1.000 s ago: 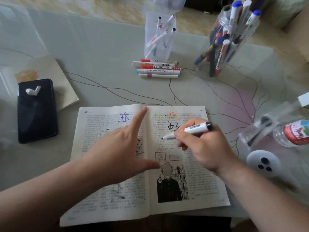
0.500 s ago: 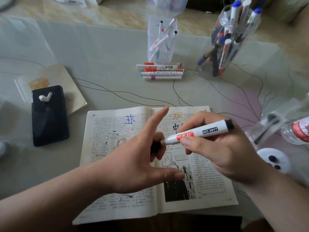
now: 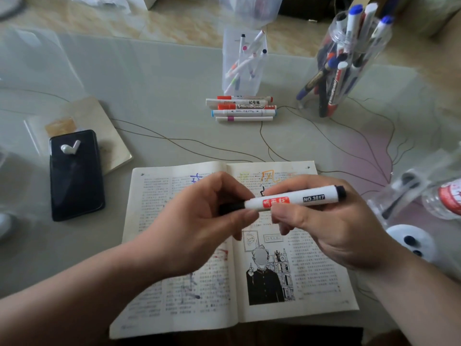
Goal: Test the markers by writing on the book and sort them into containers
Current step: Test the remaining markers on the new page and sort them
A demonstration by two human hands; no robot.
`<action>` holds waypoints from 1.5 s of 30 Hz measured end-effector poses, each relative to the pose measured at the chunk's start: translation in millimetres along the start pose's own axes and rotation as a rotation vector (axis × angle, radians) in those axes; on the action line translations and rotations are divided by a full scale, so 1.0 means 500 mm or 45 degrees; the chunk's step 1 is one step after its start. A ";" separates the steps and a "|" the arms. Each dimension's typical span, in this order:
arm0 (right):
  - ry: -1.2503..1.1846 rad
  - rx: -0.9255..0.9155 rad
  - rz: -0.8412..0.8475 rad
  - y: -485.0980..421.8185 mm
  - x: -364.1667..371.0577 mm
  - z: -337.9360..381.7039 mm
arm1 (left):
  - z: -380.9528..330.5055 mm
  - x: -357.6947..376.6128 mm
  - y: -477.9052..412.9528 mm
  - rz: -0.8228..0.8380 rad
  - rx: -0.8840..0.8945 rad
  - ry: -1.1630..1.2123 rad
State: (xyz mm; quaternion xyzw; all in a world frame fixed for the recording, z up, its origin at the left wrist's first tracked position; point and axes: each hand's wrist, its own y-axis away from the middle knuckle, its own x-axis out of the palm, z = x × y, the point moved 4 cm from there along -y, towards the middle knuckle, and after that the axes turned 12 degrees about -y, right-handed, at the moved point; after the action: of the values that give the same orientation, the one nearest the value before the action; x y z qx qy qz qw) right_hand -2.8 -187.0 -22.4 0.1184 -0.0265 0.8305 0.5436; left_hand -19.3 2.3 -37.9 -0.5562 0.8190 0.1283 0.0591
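the black cap end of the white marker with the red label (image 3: 287,201) is half buried between the fingers of the left hand (image 3: 199,221), so its seating cannot be told. that hand and the right hand (image 3: 331,226) cover the middle of the open printed book (image 3: 319,278); the black handwritten character under them shows only as a sliver (the small print is unreadable). the clear plastic bottle with the red label (image 3: 446,201) is cut by the right edge, the transparent container (image 3: 399,193) beside it is a blur, and a clear tub (image 3: 249,8) at the top is cropped.
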 end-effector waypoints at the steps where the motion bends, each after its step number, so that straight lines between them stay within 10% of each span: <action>1: -0.087 -0.004 0.017 0.000 -0.001 -0.003 | -0.004 -0.004 -0.004 0.006 -0.001 0.040; 22: -0.257 0.175 -0.117 0.010 0.012 -0.004 | -0.004 0.008 0.004 -0.143 -0.010 0.472; 29: 0.004 -0.046 -0.231 0.043 0.011 0.071 | -0.040 -0.008 0.003 -0.344 0.032 -0.245; 35: 0.564 -0.304 -0.633 0.230 -0.080 0.222 | -0.136 0.121 -0.011 -0.172 0.050 -0.625; 45: 0.870 -0.105 -1.618 0.826 -0.265 0.253 | -0.434 0.711 0.058 0.414 0.709 -0.796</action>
State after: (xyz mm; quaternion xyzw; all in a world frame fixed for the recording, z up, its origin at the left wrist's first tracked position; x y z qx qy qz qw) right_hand -306.8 -496.1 105.5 -0.1760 0.1876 0.3429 0.9035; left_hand -169.4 -365.9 89.6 -0.3176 0.8418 0.0725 0.4303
